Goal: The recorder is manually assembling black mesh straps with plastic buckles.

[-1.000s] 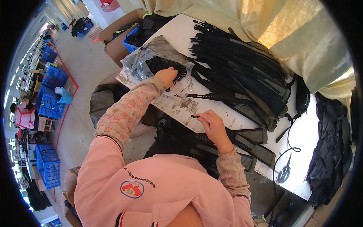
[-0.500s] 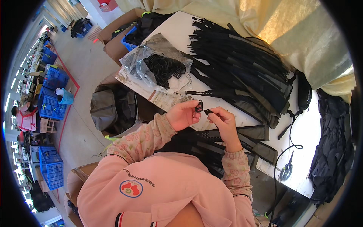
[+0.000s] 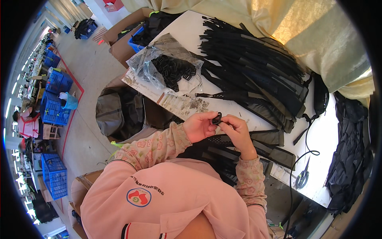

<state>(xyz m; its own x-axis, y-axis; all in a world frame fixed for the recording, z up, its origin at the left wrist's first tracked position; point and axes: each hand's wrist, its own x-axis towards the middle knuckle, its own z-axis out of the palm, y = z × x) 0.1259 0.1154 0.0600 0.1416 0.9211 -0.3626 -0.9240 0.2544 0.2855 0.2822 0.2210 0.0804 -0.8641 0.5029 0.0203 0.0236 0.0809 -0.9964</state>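
My left hand (image 3: 199,126) pinches a small black plastic buckle (image 3: 217,118) between thumb and fingers, above the near edge of the table. Close against it, my right hand (image 3: 237,134) is closed on the end of a black strap, which meets the buckle; whether it passes through the slot is too small to tell. Black mesh-and-fabric straps (image 3: 270,148) lie below and beside my right hand, some over the table edge. Farther back, a clear plastic bag (image 3: 142,63) lies open with many black buckles (image 3: 172,71) in it.
A large pile of black straps (image 3: 250,59) covers the back of the white table (image 3: 187,26). Scissors (image 3: 302,177) and a black cord (image 3: 291,191) lie at the right. An open sack-lined box (image 3: 109,115) stands left of the table. Blue crates (image 3: 54,175) line the far left.
My hands have come together: the strap end in my right hand, apart from the buckle before, now meets it. The buckle has moved slightly right and down.
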